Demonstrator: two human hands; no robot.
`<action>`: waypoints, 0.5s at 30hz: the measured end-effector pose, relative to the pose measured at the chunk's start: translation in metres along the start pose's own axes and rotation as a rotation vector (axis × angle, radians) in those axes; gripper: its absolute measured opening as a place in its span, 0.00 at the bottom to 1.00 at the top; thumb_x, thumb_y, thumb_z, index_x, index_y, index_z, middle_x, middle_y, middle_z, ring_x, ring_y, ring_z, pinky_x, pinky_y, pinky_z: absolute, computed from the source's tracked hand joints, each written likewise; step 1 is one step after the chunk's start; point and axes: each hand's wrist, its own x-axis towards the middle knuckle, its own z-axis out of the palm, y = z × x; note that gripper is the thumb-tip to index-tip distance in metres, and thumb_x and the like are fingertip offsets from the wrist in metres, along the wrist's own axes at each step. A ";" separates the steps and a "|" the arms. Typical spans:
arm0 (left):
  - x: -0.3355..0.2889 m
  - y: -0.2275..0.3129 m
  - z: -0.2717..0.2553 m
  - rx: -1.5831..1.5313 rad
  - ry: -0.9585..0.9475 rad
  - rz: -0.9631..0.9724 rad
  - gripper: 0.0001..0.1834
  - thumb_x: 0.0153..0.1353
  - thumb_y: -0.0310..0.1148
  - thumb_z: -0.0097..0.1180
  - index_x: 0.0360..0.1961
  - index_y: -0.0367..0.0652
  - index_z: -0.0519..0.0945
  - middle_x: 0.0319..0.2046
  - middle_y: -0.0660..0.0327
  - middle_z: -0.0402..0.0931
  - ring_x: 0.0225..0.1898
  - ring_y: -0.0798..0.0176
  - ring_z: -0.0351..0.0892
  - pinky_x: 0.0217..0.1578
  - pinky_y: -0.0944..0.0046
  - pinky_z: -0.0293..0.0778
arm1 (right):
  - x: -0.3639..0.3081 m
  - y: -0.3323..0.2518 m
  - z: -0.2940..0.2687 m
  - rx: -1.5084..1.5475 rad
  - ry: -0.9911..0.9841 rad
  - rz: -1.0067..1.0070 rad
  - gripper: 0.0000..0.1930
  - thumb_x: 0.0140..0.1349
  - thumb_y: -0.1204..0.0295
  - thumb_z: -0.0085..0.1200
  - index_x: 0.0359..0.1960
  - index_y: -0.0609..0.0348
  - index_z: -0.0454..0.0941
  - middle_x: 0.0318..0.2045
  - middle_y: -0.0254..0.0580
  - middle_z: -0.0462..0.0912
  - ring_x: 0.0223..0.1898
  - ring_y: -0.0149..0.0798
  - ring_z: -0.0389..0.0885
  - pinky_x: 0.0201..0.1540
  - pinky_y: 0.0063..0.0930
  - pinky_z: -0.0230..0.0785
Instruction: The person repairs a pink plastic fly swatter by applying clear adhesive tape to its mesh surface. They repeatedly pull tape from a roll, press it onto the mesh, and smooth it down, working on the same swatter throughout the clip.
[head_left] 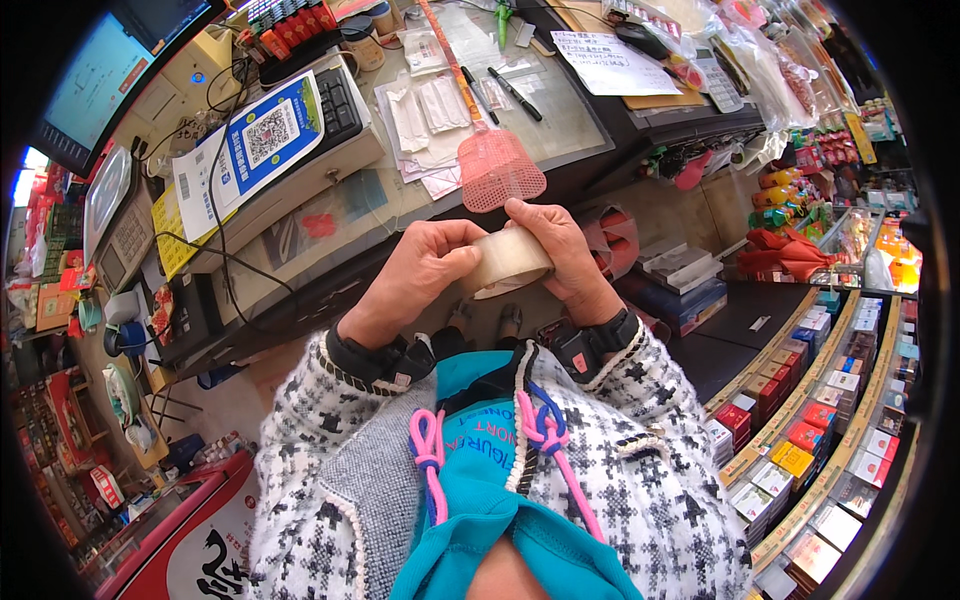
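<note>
Between my two hands is a wide roll of clear packing tape (508,262), held in front of my body near the counter's edge. My left hand (425,270) pinches the roll's left side with thumb and forefinger. On the other side, my right hand (565,255) grips it, thumb on top and fingers curled behind. The tape's loose end cannot be made out. Just beyond the roll, a pink fly swatter (500,165) lies on the counter, its handle pointing away from me.
White paper packets (430,110) and two pens (515,95) lie on the counter (570,130). A keyboard (340,105) and a blue-and-white code card (268,135) are at left, beside a monitor (95,85). A calculator (715,80) sits far right. Shelves of small boxes (795,455) curve along my right.
</note>
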 end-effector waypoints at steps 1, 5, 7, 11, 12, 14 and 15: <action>-0.001 0.001 0.000 0.017 -0.003 0.014 0.09 0.64 0.26 0.47 0.40 0.34 0.78 0.32 0.68 0.77 0.34 0.78 0.73 0.37 0.76 0.70 | 0.000 0.000 0.000 0.005 -0.005 -0.001 0.11 0.65 0.65 0.57 0.35 0.61 0.85 0.24 0.30 0.82 0.22 0.21 0.78 0.24 0.16 0.68; -0.002 0.002 0.001 0.038 -0.013 0.022 0.11 0.64 0.26 0.46 0.42 0.32 0.78 0.33 0.67 0.77 0.35 0.78 0.72 0.38 0.75 0.70 | 0.000 -0.001 0.002 -0.003 0.000 -0.003 0.11 0.65 0.65 0.57 0.33 0.60 0.85 0.23 0.29 0.81 0.21 0.20 0.77 0.23 0.15 0.67; -0.001 0.002 0.001 0.064 -0.014 0.039 0.12 0.64 0.26 0.45 0.43 0.31 0.78 0.33 0.67 0.77 0.34 0.77 0.72 0.37 0.74 0.71 | 0.001 -0.001 0.002 -0.016 0.003 0.000 0.12 0.66 0.64 0.56 0.30 0.60 0.83 0.22 0.29 0.80 0.20 0.20 0.76 0.22 0.16 0.66; -0.001 0.001 0.001 0.084 -0.029 0.073 0.13 0.63 0.24 0.43 0.44 0.31 0.77 0.34 0.65 0.77 0.36 0.76 0.72 0.39 0.73 0.71 | 0.001 -0.001 0.003 -0.037 0.024 0.015 0.15 0.67 0.65 0.54 0.25 0.60 0.81 0.20 0.30 0.79 0.18 0.22 0.75 0.21 0.15 0.66; -0.001 0.001 0.002 0.106 -0.025 0.078 0.13 0.63 0.24 0.42 0.45 0.31 0.77 0.34 0.65 0.77 0.36 0.75 0.72 0.39 0.73 0.72 | 0.001 -0.001 0.003 -0.036 0.013 0.012 0.15 0.67 0.65 0.54 0.25 0.60 0.81 0.20 0.30 0.79 0.18 0.21 0.75 0.21 0.15 0.66; -0.001 0.000 0.001 0.154 -0.022 0.094 0.14 0.62 0.23 0.41 0.45 0.30 0.77 0.34 0.64 0.77 0.36 0.75 0.72 0.39 0.72 0.72 | 0.001 -0.002 0.003 -0.035 -0.010 0.010 0.13 0.66 0.64 0.56 0.27 0.59 0.83 0.21 0.28 0.80 0.20 0.20 0.75 0.22 0.15 0.65; -0.001 0.000 0.001 0.180 -0.024 0.105 0.14 0.62 0.22 0.41 0.45 0.30 0.77 0.34 0.64 0.77 0.36 0.74 0.73 0.40 0.72 0.72 | 0.002 -0.002 0.003 -0.051 0.006 0.022 0.13 0.66 0.64 0.57 0.27 0.58 0.84 0.22 0.27 0.80 0.20 0.19 0.75 0.22 0.15 0.65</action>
